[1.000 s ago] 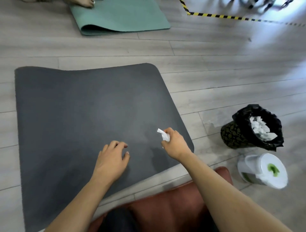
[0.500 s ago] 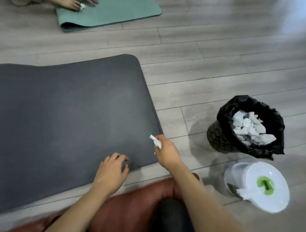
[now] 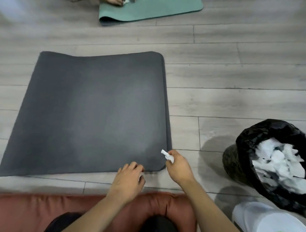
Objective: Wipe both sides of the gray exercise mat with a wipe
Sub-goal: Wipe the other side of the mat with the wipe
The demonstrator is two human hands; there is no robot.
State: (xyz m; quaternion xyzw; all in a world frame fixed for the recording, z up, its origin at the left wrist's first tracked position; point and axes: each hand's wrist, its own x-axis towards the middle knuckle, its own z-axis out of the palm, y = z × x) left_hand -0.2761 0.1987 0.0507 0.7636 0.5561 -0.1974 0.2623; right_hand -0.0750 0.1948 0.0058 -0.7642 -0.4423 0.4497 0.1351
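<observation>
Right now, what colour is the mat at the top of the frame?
Teal green; the far mat shows best in the head view.

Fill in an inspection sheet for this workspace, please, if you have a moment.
Surface: grey wood-plank floor.
Job's things: dark gray rubber exercise mat lies flat; crumpled white wipe held above its near right corner.
Clutter: round bin lined with a black bag, full of used white wipes; white plastic tub; rust-brown cushion.
Grippers: right hand grips the wipe; left hand curled at the mat's near edge, grip unclear.
Cables: nothing seen.
Surroundings: green exercise mat, another person's hand at its far edge.
</observation>
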